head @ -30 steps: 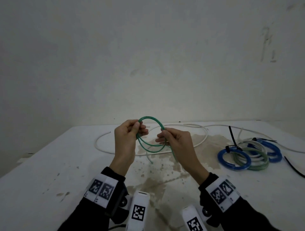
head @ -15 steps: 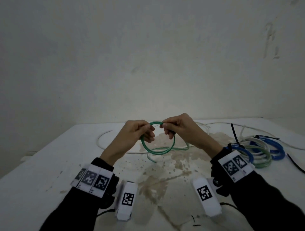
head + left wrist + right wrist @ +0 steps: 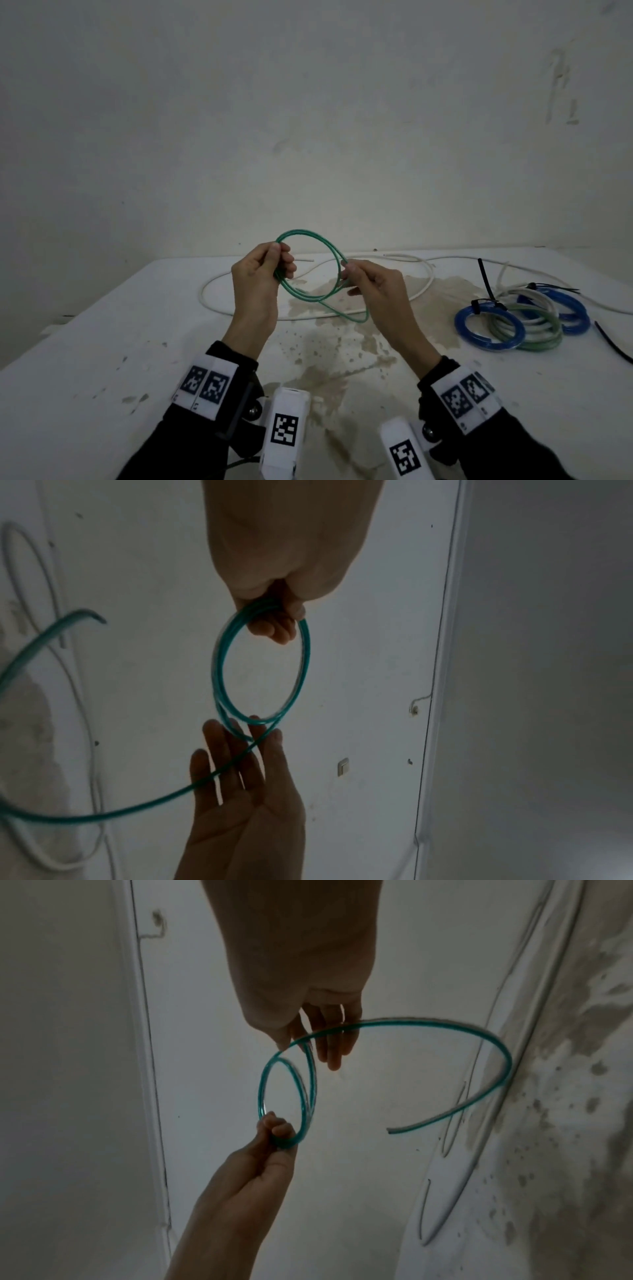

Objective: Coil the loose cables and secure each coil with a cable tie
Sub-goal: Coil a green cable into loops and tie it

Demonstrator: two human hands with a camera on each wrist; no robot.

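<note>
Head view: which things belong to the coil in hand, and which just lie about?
In the job:
- thin green cable, partly coiled
- left hand, pinching the loops
- right hand, guiding the tail
- loose black cable ties

Lying about:
- long white cable, uncoiled
- tied blue, green and white coils
- stained white table

White table (image 3: 102, 342), surface soiled. Large brown stain (image 3: 325, 377) across the centre, running toward 6 o'clock, with spatter around its edges. Dark specks (image 3: 137, 399) at 8 o'clock on the tabletop. Plain pale wall (image 3: 308, 120) directly behind at 12 o'clock; scuff marks (image 3: 561, 85) at 2 o'clock.
</note>
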